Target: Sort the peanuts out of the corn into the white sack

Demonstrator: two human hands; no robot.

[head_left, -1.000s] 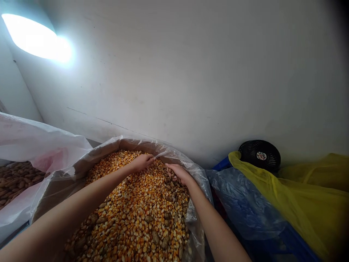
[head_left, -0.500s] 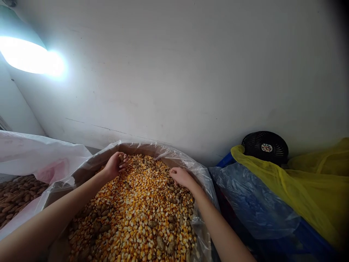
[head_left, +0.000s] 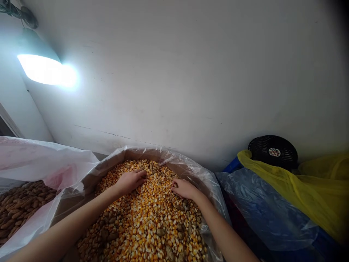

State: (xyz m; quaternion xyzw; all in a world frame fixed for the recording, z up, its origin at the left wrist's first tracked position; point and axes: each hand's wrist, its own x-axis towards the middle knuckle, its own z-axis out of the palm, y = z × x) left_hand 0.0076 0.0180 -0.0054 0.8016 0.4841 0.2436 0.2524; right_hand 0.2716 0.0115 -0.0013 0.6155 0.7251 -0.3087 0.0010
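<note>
A heap of yellow corn kernels with unshelled peanuts mixed in fills a box lined with clear plastic. Over the far part of the heap, my left hand is palm down with its fingers curled together; whatever they hold is hidden. My right hand is to the right, just above the kernels. Its thumb and fingers pinch a small brown piece that looks like a peanut. Several more peanuts lie around both hands, with darker clusters at the left and right of the heap.
At left is a white plastic bag beside brown almond-like nuts. A lit lamp hangs at upper left before the pale wall. Right of the box are bluish plastic, yellow mesh and a black fan.
My left hand has turned palm down and moved right over the kernels. My right hand has lifted slightly, and a brown piece now shows between its fingers. The view has shifted a little.
</note>
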